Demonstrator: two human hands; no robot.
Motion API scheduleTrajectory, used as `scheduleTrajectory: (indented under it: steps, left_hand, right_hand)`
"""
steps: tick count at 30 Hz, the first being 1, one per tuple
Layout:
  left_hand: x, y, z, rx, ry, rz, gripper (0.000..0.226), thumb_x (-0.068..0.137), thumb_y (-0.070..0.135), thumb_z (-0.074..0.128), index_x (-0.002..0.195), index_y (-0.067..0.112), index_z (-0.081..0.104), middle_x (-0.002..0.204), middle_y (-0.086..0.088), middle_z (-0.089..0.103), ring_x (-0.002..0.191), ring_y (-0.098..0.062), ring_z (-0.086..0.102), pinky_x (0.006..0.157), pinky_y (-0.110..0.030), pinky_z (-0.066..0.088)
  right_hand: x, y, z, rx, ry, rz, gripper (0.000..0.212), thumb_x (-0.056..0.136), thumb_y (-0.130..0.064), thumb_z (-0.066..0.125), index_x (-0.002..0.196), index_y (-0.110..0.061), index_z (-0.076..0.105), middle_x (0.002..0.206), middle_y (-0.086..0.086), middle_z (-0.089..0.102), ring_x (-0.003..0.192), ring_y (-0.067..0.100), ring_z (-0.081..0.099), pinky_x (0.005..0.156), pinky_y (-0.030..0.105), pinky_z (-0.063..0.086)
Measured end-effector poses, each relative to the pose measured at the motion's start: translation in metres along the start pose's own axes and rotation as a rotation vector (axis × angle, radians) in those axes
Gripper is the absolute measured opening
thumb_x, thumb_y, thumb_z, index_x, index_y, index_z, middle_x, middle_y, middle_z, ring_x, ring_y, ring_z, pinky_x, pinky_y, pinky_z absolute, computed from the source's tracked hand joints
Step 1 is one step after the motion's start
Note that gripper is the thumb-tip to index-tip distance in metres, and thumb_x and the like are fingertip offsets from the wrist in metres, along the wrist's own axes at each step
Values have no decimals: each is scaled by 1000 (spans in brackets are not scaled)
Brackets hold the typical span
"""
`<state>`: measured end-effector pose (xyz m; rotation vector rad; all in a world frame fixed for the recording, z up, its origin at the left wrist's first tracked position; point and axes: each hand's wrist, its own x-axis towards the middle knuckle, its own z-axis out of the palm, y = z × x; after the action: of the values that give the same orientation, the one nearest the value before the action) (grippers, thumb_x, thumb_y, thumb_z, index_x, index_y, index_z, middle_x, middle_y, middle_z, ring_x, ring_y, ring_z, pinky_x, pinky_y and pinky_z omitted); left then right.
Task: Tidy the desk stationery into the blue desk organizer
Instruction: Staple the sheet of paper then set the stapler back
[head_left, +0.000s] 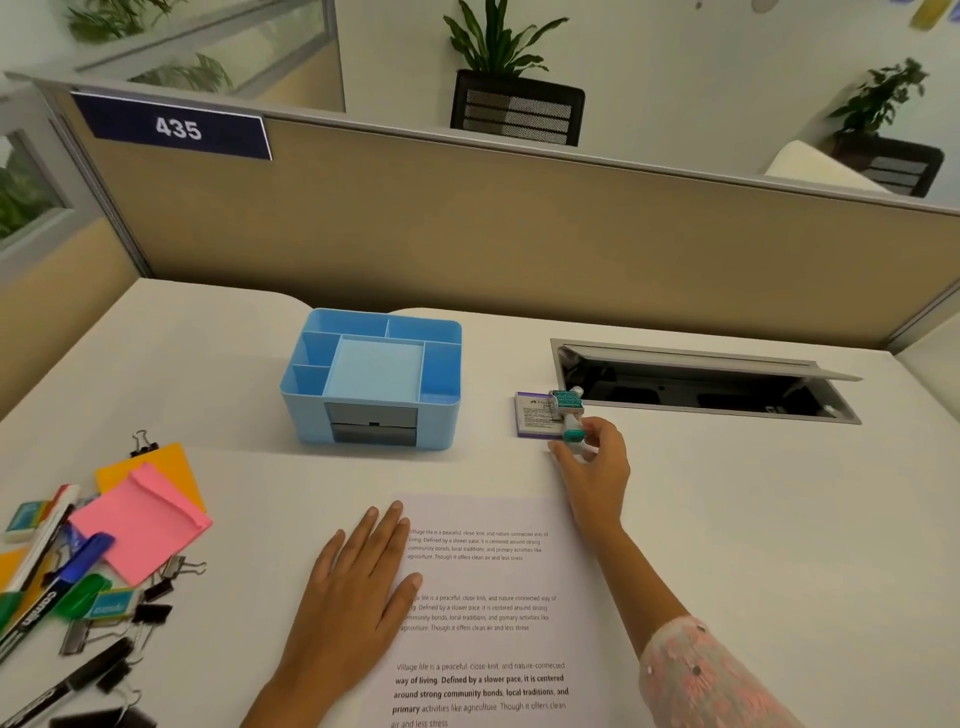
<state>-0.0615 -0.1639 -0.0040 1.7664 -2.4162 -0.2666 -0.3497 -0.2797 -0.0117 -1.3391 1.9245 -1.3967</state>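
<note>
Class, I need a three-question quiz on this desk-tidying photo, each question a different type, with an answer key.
1. True or false: the blue plastic desk organizer already holds pens.
2. Which hand grips the small teal-and-white stamp? A left, B right.
3. Fill in: the left hand lies flat on the edge of the printed white ____.

Key: 1 false, its visible compartments look empty. 2 B, the right hand. 3 paper.

"435" in white on navy sign (174, 127) fixed to partition. Printed sheet (498, 613) under my left palm: "Village life is a peaceful, close-knit, and nature-connected way of living", paragraph repeated. Marker (39, 610) lettering blurred.
</note>
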Motion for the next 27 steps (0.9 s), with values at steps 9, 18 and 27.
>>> scheduleTrajectory:
  steps: [9, 18, 27]
  left_hand:
    - [-6, -1, 3, -66, 47, -1, 66, 89, 57, 2, 146, 23, -2, 154, 14, -6, 143, -7, -6, 109, -21, -15]
    - [-51, 6, 5, -66, 62, -51, 73, 86, 57, -5, 148, 21, 11, 154, 13, 2, 144, -8, 5, 115, -31, 5]
    - [-111, 21, 0, -48, 87, -80, 83, 87, 57, -13, 143, 17, 33, 152, 4, 26, 141, -14, 23, 112, -37, 20]
  right_hand:
    - [-52, 2, -56, -58, -27, 83, 33, 79, -31, 73, 106, -25, 55, 102, -8, 60, 95, 11, 59, 83, 27, 49]
    - [-171, 11, -114, -290, -170, -154, 23, 85, -25, 67, 108, -24, 66, 107, -12, 59, 102, 11, 53, 86, 26, 41]
    - [-226, 17, -141, -432, -294, -272, 29, 88, -30, 62, 117, -29, 66, 135, 2, 53, 125, 22, 45, 101, 41, 41]
